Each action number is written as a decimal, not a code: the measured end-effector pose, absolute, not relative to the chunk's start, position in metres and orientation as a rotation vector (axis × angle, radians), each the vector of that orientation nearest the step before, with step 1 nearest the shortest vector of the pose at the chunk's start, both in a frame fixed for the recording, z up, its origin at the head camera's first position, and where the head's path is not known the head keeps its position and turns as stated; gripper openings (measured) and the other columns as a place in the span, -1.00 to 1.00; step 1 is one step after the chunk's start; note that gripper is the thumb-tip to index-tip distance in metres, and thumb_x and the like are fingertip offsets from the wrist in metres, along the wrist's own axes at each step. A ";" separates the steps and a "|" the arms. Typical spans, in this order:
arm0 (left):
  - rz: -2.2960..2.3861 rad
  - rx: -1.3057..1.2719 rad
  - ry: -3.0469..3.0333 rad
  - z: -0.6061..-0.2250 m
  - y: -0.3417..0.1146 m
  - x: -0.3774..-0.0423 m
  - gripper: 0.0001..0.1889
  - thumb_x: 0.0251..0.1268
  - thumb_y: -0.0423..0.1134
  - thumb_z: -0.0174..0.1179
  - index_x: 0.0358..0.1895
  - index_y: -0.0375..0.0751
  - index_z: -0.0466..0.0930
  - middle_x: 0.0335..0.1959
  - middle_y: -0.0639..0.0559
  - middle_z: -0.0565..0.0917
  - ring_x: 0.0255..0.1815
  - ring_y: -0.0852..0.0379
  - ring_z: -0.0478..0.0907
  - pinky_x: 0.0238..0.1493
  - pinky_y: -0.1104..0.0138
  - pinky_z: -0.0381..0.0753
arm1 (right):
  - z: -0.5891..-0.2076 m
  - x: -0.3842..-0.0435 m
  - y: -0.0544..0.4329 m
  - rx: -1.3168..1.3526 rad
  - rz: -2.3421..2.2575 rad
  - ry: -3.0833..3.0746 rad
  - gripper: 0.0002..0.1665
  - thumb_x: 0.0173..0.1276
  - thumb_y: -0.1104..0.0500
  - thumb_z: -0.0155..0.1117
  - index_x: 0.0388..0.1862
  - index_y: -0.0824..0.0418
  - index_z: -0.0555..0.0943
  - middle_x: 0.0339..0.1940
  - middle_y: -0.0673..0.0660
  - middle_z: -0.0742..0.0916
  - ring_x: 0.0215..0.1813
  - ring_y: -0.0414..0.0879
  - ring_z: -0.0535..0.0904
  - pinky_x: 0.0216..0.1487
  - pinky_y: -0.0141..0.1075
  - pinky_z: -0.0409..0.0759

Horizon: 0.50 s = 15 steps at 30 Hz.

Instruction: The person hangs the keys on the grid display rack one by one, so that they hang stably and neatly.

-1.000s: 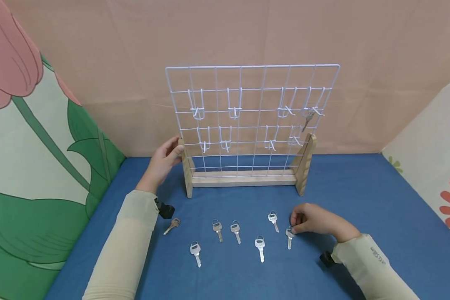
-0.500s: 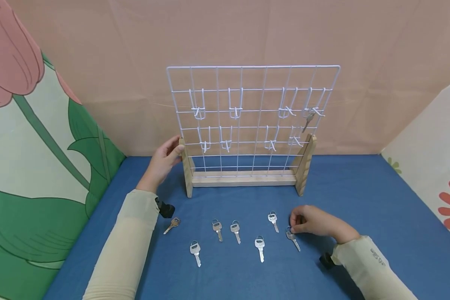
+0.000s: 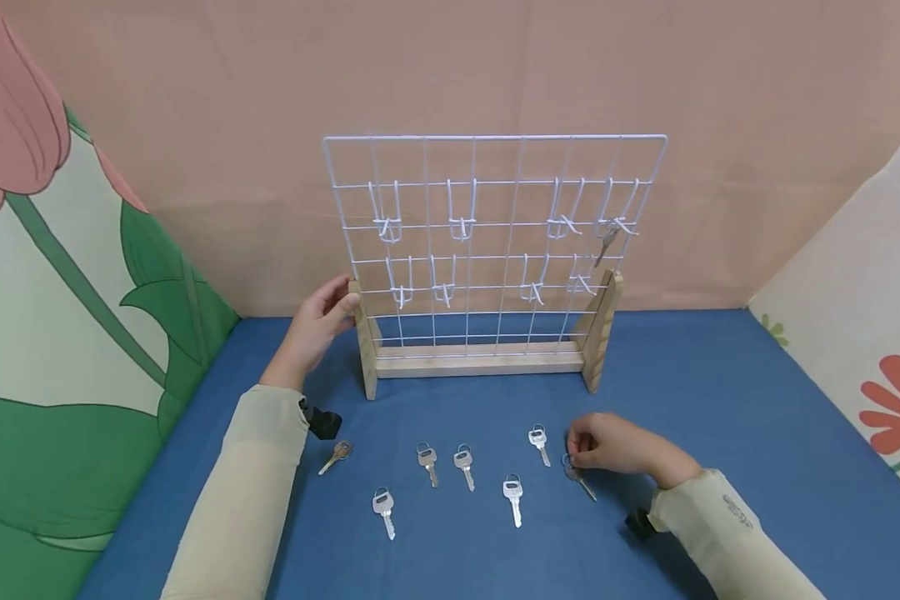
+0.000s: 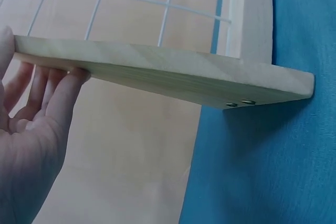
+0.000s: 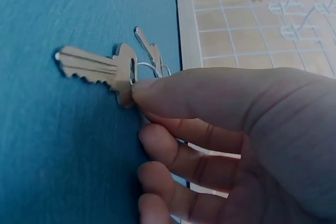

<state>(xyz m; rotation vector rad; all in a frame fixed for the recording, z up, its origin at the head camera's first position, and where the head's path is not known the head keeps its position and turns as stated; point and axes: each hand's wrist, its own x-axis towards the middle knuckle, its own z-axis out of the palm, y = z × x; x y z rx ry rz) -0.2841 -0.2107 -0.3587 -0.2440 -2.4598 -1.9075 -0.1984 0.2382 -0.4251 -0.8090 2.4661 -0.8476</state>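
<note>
My left hand (image 3: pixel 318 323) holds the top of the wooden side post (image 4: pixel 173 69) of a white wire key rack (image 3: pixel 480 363), its fingertips and thumb at the post's upper end. The rack stands upright on the blue cloth and carries several wire hooks in two rows. A key (image 3: pixel 609 243) hangs from the upper right hook. Down in front, my right hand (image 3: pixel 621 448) pinches a silver key (image 5: pixel 100 69) between thumb and forefinger at its head and ring. That key's blade sticks out past the thumb, low over the cloth. My other right fingers are curled.
Several keys with rings lie on the blue cloth (image 3: pixel 450 558), one silver key (image 3: pixel 537 442) just left of my right hand. A brownish key (image 3: pixel 337 456) lies by my left sleeve. Behind the rack rises a beige backdrop (image 3: pixel 435 67); printed panels flank both sides.
The key at my right hand has turned so its blade points toward the lower right and shows edge-on. My left hand stays on the post. The head view has shifted slightly.
</note>
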 end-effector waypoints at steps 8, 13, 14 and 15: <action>-1.928 -0.275 -2.431 -0.362 -0.217 -0.283 -0.30 0.55 -0.03 0.08 0.63 -0.13 0.07 0.47 -0.25 0.28 0.48 -0.16 0.25 0.39 -0.03 0.37 | -0.428 -0.199 0.236 -0.912 -0.880 2.478 -0.87 0.51 0.25 0.23 -0.31 0.12 0.62 -0.37 -0.11 0.61 -0.37 -0.31 0.44 -0.36 -0.36 0.49; -1.925 -0.313 -2.423 -0.363 -0.214 -0.288 -0.29 0.54 -0.02 0.09 0.62 -0.14 0.08 0.47 -0.26 0.27 0.47 -0.16 0.26 0.39 -0.03 0.37 | -0.429 -0.202 0.235 -0.951 -0.971 2.616 -0.92 0.52 0.23 0.24 -0.23 0.09 0.62 -0.28 -0.11 0.61 -0.29 -0.28 0.48 -0.32 -0.35 0.54; -1.925 -0.314 -2.423 -0.364 -0.214 -0.289 -0.29 0.54 -0.03 0.09 0.62 -0.15 0.08 0.48 -0.27 0.27 0.47 -0.16 0.26 0.39 -0.03 0.37 | -0.429 -0.203 0.234 -0.953 -0.998 2.644 -0.92 0.52 0.23 0.24 -0.22 0.08 0.62 -0.27 -0.10 0.60 -0.29 -0.27 0.49 -0.32 -0.34 0.54; -1.926 -0.314 -2.425 -0.365 -0.214 -0.289 -0.30 0.55 -0.04 0.08 0.62 -0.16 0.08 0.48 -0.27 0.27 0.47 -0.17 0.26 0.39 -0.04 0.37 | -0.430 -0.204 0.233 -0.954 -1.026 2.672 -0.92 0.52 0.24 0.24 -0.22 0.06 0.62 -0.27 -0.10 0.60 -0.28 -0.27 0.49 -0.32 -0.34 0.54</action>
